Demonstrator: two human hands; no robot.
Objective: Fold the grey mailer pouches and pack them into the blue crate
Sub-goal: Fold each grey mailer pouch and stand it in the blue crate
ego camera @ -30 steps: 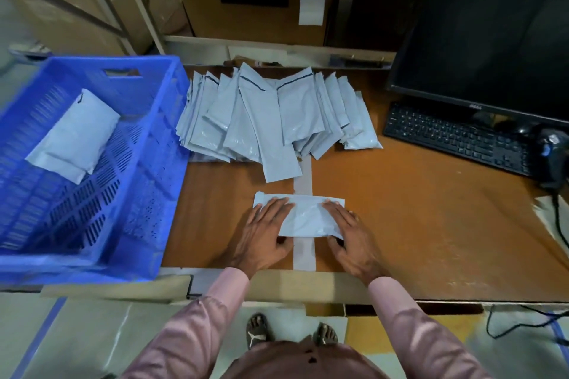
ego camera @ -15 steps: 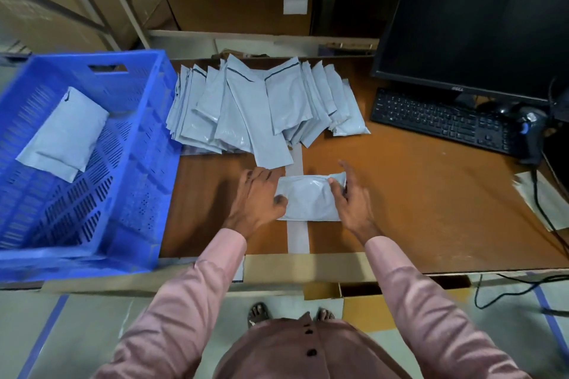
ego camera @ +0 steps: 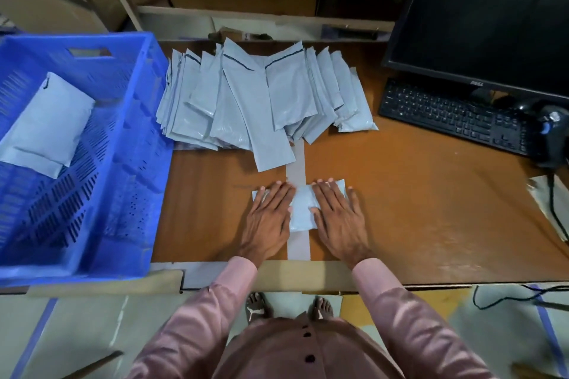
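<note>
Both hands flatten a folded grey plastic mailer pouch (ego camera: 301,209) on the brown desk (ego camera: 415,209).
Left hand (ego camera: 268,216) and right hand (ego camera: 338,215) press it with straight fingers (gripping nothing); unfolded grey pouches (ego camera: 255,101) lie fanned behind, one folded pouch (ego camera: 46,129) inside the blue slotted plastic crate (ego camera: 129,163).

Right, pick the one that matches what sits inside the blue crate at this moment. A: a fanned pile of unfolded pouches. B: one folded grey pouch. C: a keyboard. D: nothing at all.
B: a single folded grey pouch lies on the floor of the blue crate, while the unfolded pile sits on the table beside it.
</note>
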